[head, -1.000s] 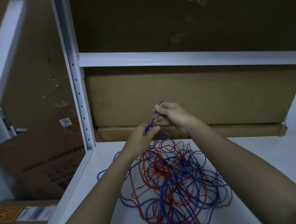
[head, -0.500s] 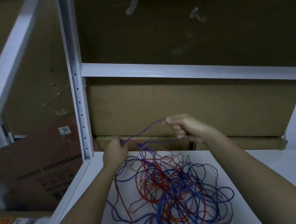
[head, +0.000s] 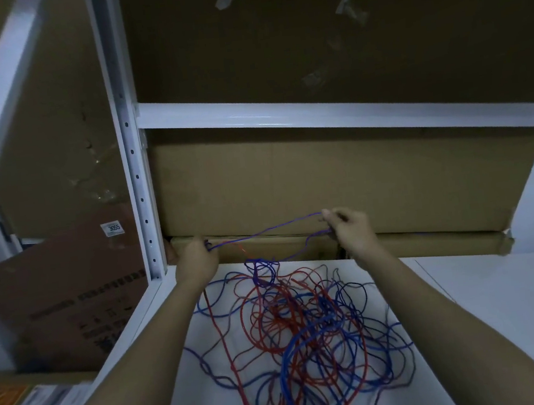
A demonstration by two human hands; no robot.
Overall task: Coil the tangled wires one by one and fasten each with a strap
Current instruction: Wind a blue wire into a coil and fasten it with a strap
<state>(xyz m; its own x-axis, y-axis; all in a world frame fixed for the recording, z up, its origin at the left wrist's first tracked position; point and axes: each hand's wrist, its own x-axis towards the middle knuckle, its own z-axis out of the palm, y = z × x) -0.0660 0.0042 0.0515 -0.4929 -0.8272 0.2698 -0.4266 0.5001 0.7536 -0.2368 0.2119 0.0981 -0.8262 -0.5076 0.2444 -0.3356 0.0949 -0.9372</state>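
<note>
Two bare forearms with no sleeve, watch, ring or glove anywhere along them, ending in an ungloved left hand (head: 196,262) and an ungloved right hand (head: 351,231) with short nails.

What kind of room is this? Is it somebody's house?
Probably a storeroom or warehouse, not a home: white metal shelving, big cardboard boxes stacked behind it, and a box with a number label.
</note>
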